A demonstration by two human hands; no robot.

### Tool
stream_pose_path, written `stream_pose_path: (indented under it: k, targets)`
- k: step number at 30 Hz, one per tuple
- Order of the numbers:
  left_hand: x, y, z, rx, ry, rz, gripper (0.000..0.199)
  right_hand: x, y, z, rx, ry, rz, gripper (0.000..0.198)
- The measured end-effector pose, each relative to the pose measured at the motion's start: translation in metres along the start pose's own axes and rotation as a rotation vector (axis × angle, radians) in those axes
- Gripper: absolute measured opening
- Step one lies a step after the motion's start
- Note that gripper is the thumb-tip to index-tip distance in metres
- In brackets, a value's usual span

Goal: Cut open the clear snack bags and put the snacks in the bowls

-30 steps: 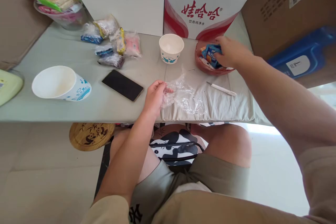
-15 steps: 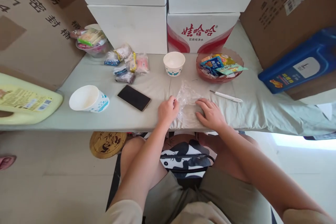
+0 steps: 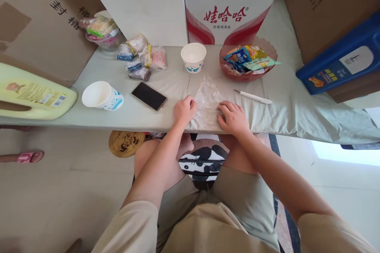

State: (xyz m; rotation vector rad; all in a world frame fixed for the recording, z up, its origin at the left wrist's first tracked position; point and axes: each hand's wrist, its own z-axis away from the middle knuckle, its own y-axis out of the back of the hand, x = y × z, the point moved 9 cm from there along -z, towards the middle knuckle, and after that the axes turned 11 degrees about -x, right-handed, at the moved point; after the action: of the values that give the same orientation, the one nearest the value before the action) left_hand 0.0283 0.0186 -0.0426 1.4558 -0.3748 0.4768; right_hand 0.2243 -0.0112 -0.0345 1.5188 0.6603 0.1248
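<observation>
The clear bag (image 3: 208, 95) lies crumpled at the centre of the frame, near the table's (image 3: 175, 81) front edge. The hands are apart: the left hand (image 3: 184, 111), curled, pinches its left edge; the right hand (image 3: 234, 118) rests palm down, fingers slightly bent, at its right. Top centre, a box (image 3: 202, 8) reads 娃哈哈 and 饮用纯净水; upper left, a carton (image 3: 44, 43) shows 密封桶.

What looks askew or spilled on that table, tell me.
The tablecloth is rucked into creases beside the right hand, whereas its left part lies smoother. I see nothing spilled.
</observation>
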Motion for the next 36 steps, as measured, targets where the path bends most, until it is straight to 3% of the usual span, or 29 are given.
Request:
stream_pose_path:
  k: [11,36]
  targets:
    - [-0.0005,-0.0004,-0.0059,-0.002,0.079,-0.032,0.019,0.0025,0.0012,0.0021,0.015,0.007,-0.039,0.028]
    - [-0.0006,-0.0021,-0.0074,-0.015,0.055,-0.059,0.019,0.0034,0.0003,0.0018,0.029,-0.003,-0.056,0.028]
